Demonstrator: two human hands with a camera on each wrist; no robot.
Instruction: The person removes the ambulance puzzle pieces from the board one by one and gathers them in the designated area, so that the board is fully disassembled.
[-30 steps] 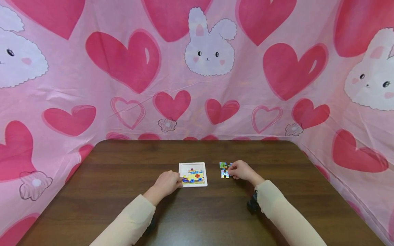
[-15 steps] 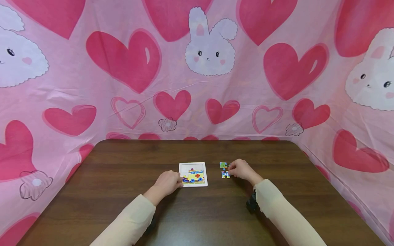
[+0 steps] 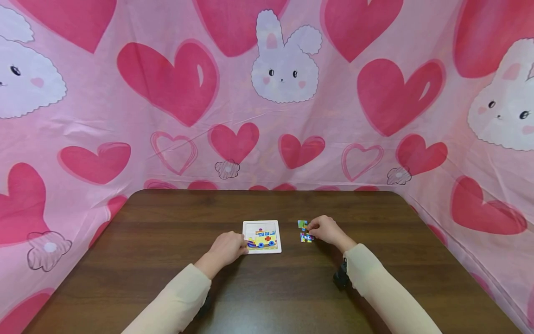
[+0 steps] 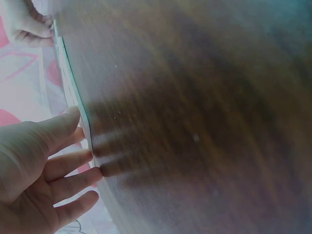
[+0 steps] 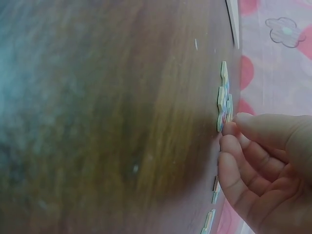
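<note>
A white-rimmed puzzle board (image 3: 280, 232) with a yellow ambulance picture lies flat on the table. My left hand (image 3: 227, 248) holds its near left corner, thumb over the rim and fingers along the side, as the left wrist view (image 4: 63, 165) shows. To the board's right, my right hand (image 3: 327, 229) pinches a small puzzle piece between thumb and index finger; the fingers cover most of it. Just left of those fingertips lie a green puzzle piece (image 3: 302, 224) and a lower, blue and yellow puzzle piece (image 3: 306, 238). In the right wrist view, thin piece edges (image 5: 221, 105) show beside the fingertips.
The brown wooden table (image 3: 267, 287) has rounded far corners. A pink cloth (image 3: 233, 106) with hearts and rabbits hangs behind and at both sides. More puzzle pieces (image 5: 208, 222) lie near the right hand's lower fingers in the right wrist view.
My right hand has shifted slightly left and away from me, now covering the piece right of the green one. The lower piece has slid and turned a little. My left hand stays put.
</note>
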